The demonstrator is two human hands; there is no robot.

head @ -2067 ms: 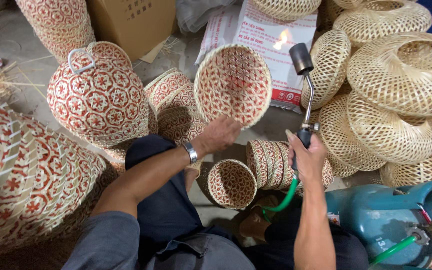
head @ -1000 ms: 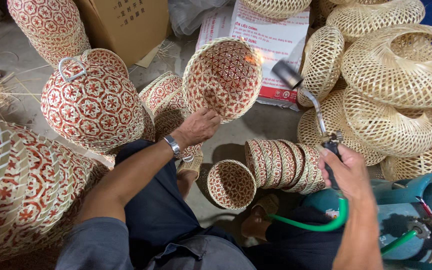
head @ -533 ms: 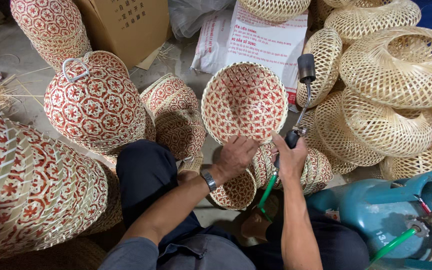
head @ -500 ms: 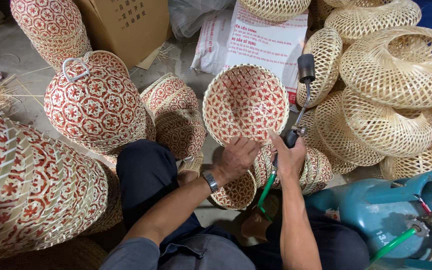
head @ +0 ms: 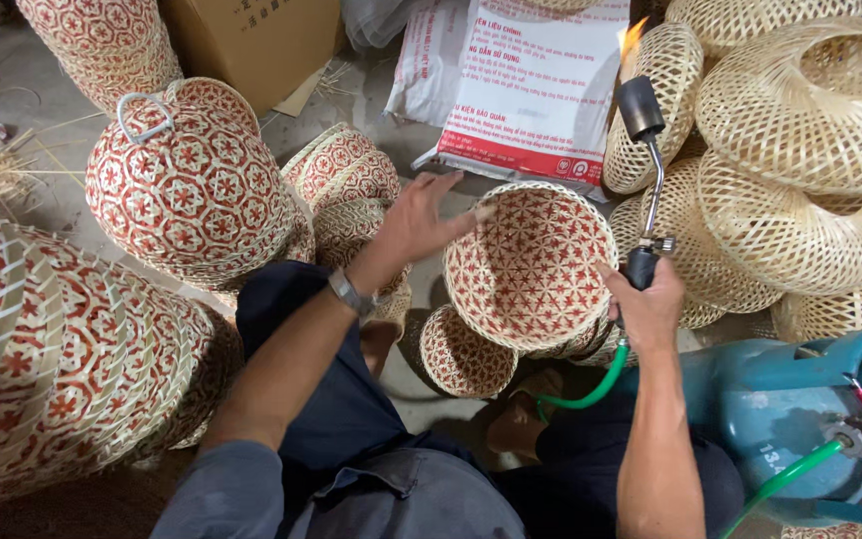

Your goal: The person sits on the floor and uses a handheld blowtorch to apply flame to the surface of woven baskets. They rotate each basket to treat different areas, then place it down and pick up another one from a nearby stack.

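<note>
From the head camera, the red-and-white woven bamboo basket sits tilted, its mouth facing up, just left of the gas torch. The left hand spreads its fingers over the basket's left rim, touching it lightly rather than clamping. The right hand, just right of the basket, is wrapped tight around the torch handle, flame lit at the nozzle. The basket looks light, stiff and springy; its rim seems the safest hold. A blue gas cylinder lies below the torch.
</note>
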